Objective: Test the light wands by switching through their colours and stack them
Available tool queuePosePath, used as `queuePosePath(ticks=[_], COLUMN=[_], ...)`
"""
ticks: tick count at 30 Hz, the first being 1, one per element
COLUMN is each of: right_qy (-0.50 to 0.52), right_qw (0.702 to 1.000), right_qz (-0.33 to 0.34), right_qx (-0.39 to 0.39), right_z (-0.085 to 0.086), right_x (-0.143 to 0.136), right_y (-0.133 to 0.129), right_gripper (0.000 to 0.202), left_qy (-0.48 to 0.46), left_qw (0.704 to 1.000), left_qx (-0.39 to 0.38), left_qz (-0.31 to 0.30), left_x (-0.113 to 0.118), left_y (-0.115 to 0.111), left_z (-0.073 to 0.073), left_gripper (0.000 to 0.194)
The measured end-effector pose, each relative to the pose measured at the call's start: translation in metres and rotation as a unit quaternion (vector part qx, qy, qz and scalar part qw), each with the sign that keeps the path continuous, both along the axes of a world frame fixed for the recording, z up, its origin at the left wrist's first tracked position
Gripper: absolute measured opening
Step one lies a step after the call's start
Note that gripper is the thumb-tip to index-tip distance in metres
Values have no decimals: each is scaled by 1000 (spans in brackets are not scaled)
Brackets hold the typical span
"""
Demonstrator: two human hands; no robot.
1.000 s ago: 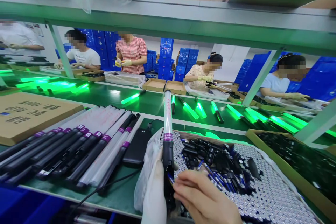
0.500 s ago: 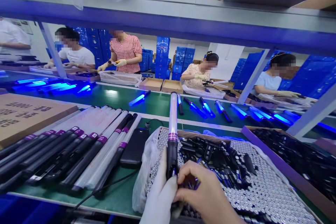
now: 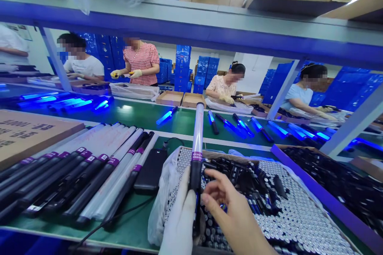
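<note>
My left hand [image 3: 179, 217], in a white glove, is wrapped round the black handle of a light stick [image 3: 198, 139] that stands nearly upright with its clear tube on top. Just right of the handle is my bare right hand [image 3: 229, 207], its thumb and fingers apart and nothing seen between them. Beneath both hands lies a plastic-lined box of silver batteries [image 3: 302, 211], with small black parts [image 3: 254, 183] heaped in its middle. A row of light sticks [image 3: 98, 167] with purple bands lies to the left, beside a black power bank [image 3: 150, 170].
Behind the box, a green conveyor [image 3: 134, 113] carries sticks glowing blue. A purple-edged box [image 3: 317, 191] of black parts stands at right, a cardboard box [image 3: 36, 131] at left. A shelf beam [image 3: 191, 24] crosses above. Several people work across the belt.
My right hand has come away from the handle and its fingers have spread. The glowing sticks on the belt have shifted right.
</note>
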State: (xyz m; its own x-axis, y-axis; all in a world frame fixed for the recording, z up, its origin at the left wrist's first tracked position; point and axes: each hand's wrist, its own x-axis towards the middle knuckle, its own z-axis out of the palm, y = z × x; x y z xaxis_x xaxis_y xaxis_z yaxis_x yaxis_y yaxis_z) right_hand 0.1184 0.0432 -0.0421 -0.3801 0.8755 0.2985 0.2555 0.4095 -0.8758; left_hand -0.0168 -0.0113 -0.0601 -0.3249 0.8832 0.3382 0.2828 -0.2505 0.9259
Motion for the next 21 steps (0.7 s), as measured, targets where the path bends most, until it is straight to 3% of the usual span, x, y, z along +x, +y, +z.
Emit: queuePosePath(ticks=[2, 4, 6, 10, 12, 15, 18, 20, 21], right_qy=[76, 126, 150, 182, 182, 119, -63, -182, -226], right_qw=[995, 986, 979, 974, 975, 986, 993, 979, 971], right_qz=[-16, -30, -46, -80, -59, 14, 69, 82, 80], right_qx=[-58, -107, -131, -107, -112, -113, -68, -30, -12], right_z=[-4, -4, -1, 5, 8, 10, 8, 3, 0], right_x=[-2, 2, 10, 25, 31, 39, 48, 50, 49], right_y=[12, 27, 39, 42, 38, 32, 25, 21, 19], right_gripper=[67, 78, 73, 63, 63, 58, 30, 18, 16], left_qy=[42, 84, 122, 270, 342, 384, 257, 57, -43], left_qw=[999, 995, 988, 953, 933, 923, 965, 993, 992], left_qx=[-2, -11, -23, -49, -43, -15, -51, -96, -107], left_qz=[-22, -52, -87, -126, -108, -6, 10, -34, -50], left_x=[2, 7, 11, 10, 6, 2, 3, 8, 11], left_y=[3, 9, 16, 28, 30, 29, 24, 21, 20], left_z=[3, 5, 8, 16, 20, 23, 25, 23, 21], left_gripper=[46, 46, 47, 55, 57, 55, 49, 51, 54])
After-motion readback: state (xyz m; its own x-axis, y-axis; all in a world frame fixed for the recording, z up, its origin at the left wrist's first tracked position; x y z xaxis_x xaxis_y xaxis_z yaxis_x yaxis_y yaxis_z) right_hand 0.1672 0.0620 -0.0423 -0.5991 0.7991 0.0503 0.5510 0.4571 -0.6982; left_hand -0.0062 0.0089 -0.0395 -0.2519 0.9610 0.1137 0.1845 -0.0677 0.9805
